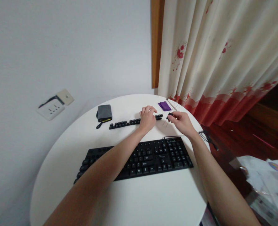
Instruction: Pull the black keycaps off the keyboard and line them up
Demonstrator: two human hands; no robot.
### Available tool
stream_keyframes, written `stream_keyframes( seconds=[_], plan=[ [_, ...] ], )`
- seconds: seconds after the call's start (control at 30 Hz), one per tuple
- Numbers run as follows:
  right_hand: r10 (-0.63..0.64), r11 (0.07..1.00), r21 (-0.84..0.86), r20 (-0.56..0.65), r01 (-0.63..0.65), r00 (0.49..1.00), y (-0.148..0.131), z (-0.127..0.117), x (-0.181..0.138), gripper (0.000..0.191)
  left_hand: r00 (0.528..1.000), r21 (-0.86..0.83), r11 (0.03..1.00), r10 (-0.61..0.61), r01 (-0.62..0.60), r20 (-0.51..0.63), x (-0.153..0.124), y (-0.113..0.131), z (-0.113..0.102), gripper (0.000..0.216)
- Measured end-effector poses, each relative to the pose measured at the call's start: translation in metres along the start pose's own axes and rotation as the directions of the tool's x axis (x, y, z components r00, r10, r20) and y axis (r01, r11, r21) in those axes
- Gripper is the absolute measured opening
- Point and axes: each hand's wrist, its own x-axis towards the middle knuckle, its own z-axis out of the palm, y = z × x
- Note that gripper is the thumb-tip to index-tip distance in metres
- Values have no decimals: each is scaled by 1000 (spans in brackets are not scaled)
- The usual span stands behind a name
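Note:
A row of loose black keycaps runs across the far half of the round white table. My left hand is over the right part of this row, its fingers bent and somewhat apart, covering some keycaps; no held thing shows in it. Just right of the row's end, my right hand pinches a small black piece that looks like a keycap. Thin wires show just below that piece; whether they join it I cannot tell. Nearer me lies a black keyboard, partly hidden by my left forearm.
A grey pouch lies at the far left of the table, a folded purple cloth and a thin pale stick at the far right. A black cable hangs over the right edge. Wall and curtain stand behind.

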Motion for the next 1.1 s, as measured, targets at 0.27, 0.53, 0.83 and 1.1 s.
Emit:
stream_keyframes(
  seconds=[0.27,0.53,0.83,1.1],
  plan=[
    [-24,998,62,595,-17,804,-22,-5,-17,36,982,-115,983,158,-146,102,1,0,6,30],
    [23,999,10,574,-35,818,-24,-3,-17,36,981,-136,982,146,-128,126,1,0,6,30],
    [30,997,35,621,-66,783,-28,-4,-18,36,981,-106,986,144,-131,132,1,0,9,30],
    [-10,998,57,521,-23,853,-29,-3,-17,36,980,-114,985,146,-131,138,1,1,7,30]
  ],
)
